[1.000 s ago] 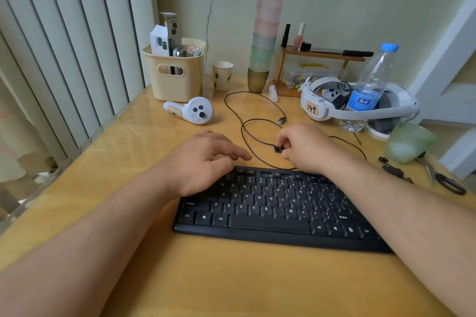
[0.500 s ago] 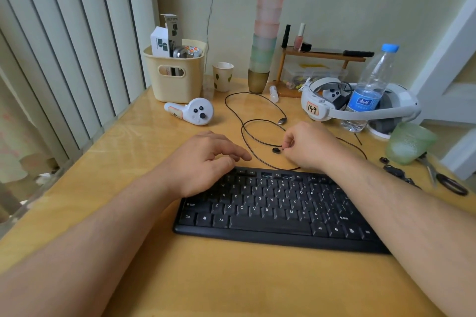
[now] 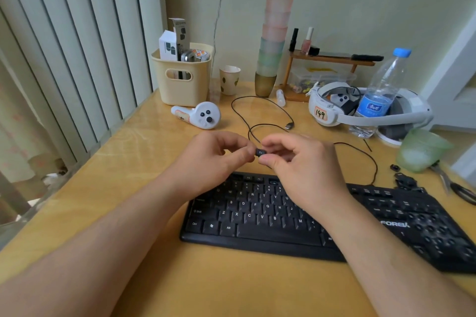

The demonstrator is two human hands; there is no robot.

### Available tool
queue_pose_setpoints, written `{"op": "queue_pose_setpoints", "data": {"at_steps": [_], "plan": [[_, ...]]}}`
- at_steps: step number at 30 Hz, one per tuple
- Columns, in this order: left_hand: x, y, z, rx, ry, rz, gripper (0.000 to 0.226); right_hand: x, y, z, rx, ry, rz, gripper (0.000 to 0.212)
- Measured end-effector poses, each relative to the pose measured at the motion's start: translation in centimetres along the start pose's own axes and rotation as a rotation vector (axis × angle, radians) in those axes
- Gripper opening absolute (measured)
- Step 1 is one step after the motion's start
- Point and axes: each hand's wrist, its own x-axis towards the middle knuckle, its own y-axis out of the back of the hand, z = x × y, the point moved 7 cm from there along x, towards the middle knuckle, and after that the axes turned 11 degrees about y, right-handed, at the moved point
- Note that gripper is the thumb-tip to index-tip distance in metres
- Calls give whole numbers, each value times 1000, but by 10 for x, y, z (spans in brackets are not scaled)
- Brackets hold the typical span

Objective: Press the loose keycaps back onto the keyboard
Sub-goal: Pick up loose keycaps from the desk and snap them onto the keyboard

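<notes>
Above the keyboard's top row, a single black keycap sits pinched between the fingertips of both your hands, clear of the keys and with its printed face turned up toward you. Your right hand clamps it between thumb and forefinger; your left hand meets it from the other side, fingers curled in on the cap. This looks like the orienting step: the cap is picked up and being squared off, not yet seated.

The black keyboard lies just below your hands on the wooden desk. The legend on the cap is too small to read, so I cannot tell which socket it belongs to; the next move calls for finding the empty one, lining the cap up level over it, and pressing straight down.

More loose keycaps wait near the keyboard's far right corner, beside the scissors. The keyboard's cable loops behind your hands.
</notes>
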Motion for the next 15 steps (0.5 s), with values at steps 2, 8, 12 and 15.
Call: {"op": "queue_pose_setpoints", "data": {"at_steps": [2,8,12,15], "plan": [[-1,0,0,-31,0,-19,15,-2,-1,-3,-11,57,13,30],[-4,-2,2,-99,9,-65,18,-4,-3,-8,-21,136,-4,28],[-4,-5,1,-139,18,-104,17,-5,-5,-6,-12,144,-9,31],[-3,-4,-3,-188,35,-117,18,-5,-6,-8,-5,175,-1,33]]}}
